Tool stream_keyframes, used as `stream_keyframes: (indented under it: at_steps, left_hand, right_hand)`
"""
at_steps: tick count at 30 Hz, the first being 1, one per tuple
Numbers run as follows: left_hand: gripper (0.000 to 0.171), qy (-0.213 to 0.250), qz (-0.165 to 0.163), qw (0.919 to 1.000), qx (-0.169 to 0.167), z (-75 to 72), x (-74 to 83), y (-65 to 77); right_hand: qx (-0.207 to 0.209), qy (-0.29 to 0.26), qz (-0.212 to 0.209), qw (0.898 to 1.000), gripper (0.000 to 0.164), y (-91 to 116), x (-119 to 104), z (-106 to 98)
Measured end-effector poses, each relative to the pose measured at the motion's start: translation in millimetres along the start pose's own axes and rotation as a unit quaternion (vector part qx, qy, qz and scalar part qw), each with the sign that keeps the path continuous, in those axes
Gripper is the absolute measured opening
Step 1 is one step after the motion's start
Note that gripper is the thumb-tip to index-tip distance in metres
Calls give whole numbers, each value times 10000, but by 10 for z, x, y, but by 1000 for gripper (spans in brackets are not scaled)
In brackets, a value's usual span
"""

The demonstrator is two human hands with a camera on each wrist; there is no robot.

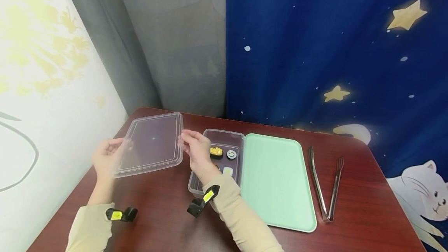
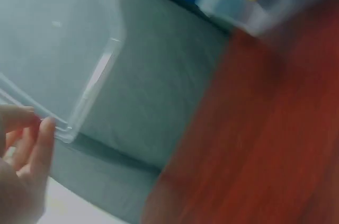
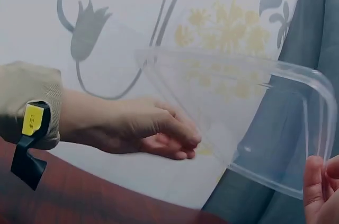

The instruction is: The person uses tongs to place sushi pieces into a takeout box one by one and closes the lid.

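A clear plastic lid (image 1: 152, 141) is held up at a tilt over the table's left side. My left hand (image 1: 107, 158) pinches its left edge; in the left wrist view, thumb and fingers meet at the lid's rim (image 2: 79, 97). At the opposite edge, my right hand (image 1: 198, 151) grips the lid between thumb and fingers. Beside and partly behind the right wrist stands a clear plastic container (image 1: 224, 132) without a cover. Inside it are several sushi pieces, among them a yellow-topped one (image 1: 216, 152) and a round roll (image 1: 231, 154). The forearm hides part of the container.
A pale green tray (image 1: 276, 182) lies right against the container. Metal tongs (image 1: 330, 201) rest spread on the dark red table (image 1: 364, 205) to the tray's right. Grey and blue curtains (image 1: 297, 49) hang behind the table, with a white patterned one on the left.
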State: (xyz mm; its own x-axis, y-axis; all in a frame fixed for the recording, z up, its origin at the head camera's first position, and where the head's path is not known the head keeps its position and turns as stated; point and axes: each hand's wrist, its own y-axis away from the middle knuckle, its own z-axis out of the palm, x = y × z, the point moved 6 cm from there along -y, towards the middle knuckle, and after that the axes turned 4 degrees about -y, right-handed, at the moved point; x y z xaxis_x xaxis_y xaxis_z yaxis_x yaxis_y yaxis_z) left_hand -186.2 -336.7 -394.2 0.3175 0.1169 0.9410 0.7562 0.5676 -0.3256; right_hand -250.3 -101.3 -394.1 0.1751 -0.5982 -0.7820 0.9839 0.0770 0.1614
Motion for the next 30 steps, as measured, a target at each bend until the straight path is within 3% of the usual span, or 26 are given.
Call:
stream_keyframes:
  at_steps: [1,2,5,8,9,12,17,20,22,24,30]
  left_hand:
    - [7,467,-512,9973,-233,22,-21,4]
    - [8,1069,-1069,9874,-465,50,-44,16]
    - [14,2084,-2148,9456,-1280,125,-38,67]
    - [20,2864,-2811,8953,-1933,183,-7,116]
    - [22,3023,-2921,8832,-2081,199,10,123]
    - [24,3342,-3047,8605,-2344,252,54,124]
    - [27,3606,-3075,8451,-2473,405,136,90]
    - [28,3861,-3147,8339,-2379,553,184,68]
    - [28,3877,-3175,8341,-2306,656,207,57]
    - [26,3767,-3165,8417,-2227,750,221,53]
    - [24,2983,-2924,8813,-2211,976,227,58]
  right_hand:
    - [-31,-5,-26,10000,15,12,-21,6]
    - [-63,-24,-50,10000,15,22,-37,10]
    - [-140,-106,-181,9997,14,61,-100,22]
    - [-212,-161,-283,9992,14,105,-171,33]
    - [-229,-168,-325,9991,14,119,-201,35]
    - [-288,-155,-400,9987,12,143,-284,27]
    - [-347,-370,-405,9979,8,146,-442,-39]
    - [-335,-497,-483,9970,9,132,-562,-114]
    - [-304,-560,-543,9965,12,122,-641,-172]
    - [-254,-543,-600,9964,14,114,-715,-236]
    - [-127,-519,-666,9964,16,103,-869,-443]
